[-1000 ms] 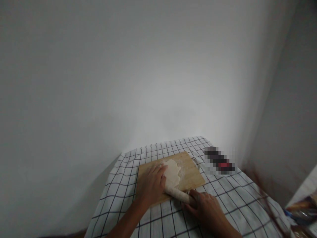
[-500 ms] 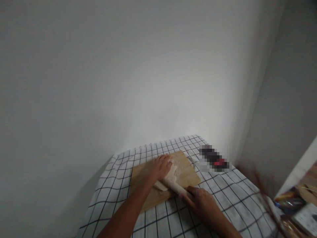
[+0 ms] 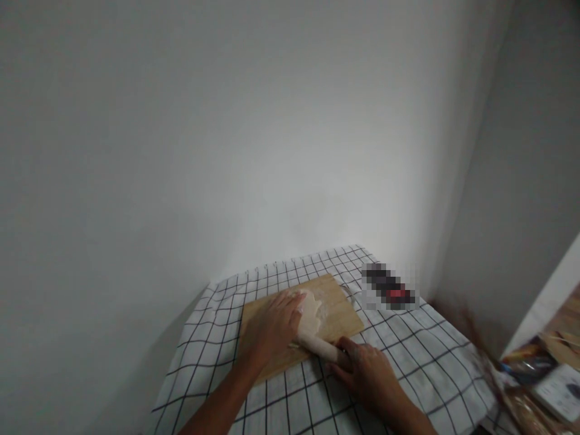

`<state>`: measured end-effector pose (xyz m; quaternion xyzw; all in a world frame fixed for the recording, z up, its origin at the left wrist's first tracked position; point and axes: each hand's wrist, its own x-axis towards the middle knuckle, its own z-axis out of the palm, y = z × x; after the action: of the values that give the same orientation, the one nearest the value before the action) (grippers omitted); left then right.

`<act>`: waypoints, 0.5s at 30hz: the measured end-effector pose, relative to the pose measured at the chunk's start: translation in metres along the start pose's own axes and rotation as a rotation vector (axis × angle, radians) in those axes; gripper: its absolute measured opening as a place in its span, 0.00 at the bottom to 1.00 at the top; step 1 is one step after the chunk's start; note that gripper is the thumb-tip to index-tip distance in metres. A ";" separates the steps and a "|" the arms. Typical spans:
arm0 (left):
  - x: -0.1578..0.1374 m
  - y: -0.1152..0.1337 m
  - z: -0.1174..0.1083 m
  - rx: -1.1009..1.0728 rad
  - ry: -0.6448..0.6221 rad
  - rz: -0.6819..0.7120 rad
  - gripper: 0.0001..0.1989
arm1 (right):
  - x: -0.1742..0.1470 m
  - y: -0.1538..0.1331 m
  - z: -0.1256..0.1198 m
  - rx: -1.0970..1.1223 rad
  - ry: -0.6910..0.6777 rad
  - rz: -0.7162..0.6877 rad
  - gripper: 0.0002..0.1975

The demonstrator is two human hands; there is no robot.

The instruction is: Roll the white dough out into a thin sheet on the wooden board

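Note:
On a wooden board (image 3: 347, 311) lies a flattened sheet of floured dough (image 3: 310, 317). My left hand (image 3: 278, 320) rests over the left part of the dough, its fingers stretched out and fairly flat. A pale wooden rolling pin (image 3: 319, 347) lies slantwise across the near part of the dough. My right hand (image 3: 362, 365) is wrapped round its near right end, just off the board's front edge. The pin's other end is hidden beside or under my left hand.
A white cloth with dark grid lines (image 3: 394, 356) covers the table, which stands against a pale wall (image 3: 290, 151). A pixelated dark and red object (image 3: 390, 287) lies right of the board. Packages and boxes (image 3: 553, 380) sit at the lower right.
My left hand has shifted slightly left and nearer, uncovering more dough. My right hand keeps its grip on the rolling pin, which has moved only a little.

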<state>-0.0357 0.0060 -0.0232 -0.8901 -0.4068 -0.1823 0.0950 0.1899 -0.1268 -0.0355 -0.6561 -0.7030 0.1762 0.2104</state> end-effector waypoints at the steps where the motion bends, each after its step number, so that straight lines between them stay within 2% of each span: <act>1: -0.007 0.001 -0.001 -0.003 -0.004 -0.016 0.23 | -0.001 0.001 0.000 0.003 -0.006 -0.008 0.13; 8: -0.045 0.009 0.000 0.009 0.012 -0.109 0.25 | -0.008 0.000 0.005 -0.023 0.036 -0.025 0.11; 11: -0.039 0.009 -0.001 0.028 0.001 -0.087 0.25 | -0.010 -0.002 0.006 -0.021 0.042 -0.016 0.11; 15: -0.013 0.004 0.001 0.033 -0.036 -0.028 0.24 | -0.012 -0.004 0.005 0.005 0.049 -0.004 0.13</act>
<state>-0.0404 -0.0056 -0.0292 -0.8857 -0.4239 -0.1606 0.0999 0.1847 -0.1385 -0.0389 -0.6582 -0.6986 0.1614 0.2296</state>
